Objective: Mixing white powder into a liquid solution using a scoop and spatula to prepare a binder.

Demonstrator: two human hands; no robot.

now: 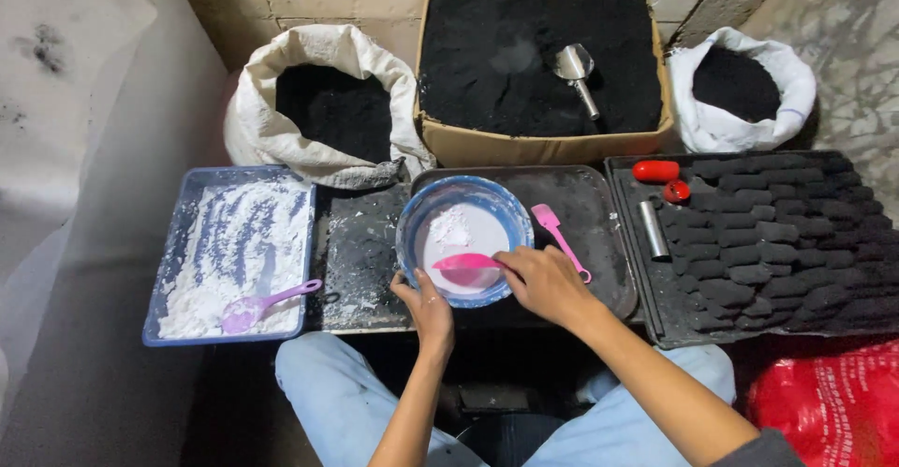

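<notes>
A blue bowl with white powder and whitish liquid sits on a dark metal tray in front of me. My left hand grips the bowl's near rim. My right hand holds a pink spoon whose blade lies in the white mix near the bowl's front. A second pink spoon lies on the tray just right of the bowl.
Left: a blue tray of white powder with a purple spoon. Behind: a cardboard box of black powder with a metal scoop, flanked by two white sacks. Right: a black tray of dark cylinders, a metal tube, red pieces.
</notes>
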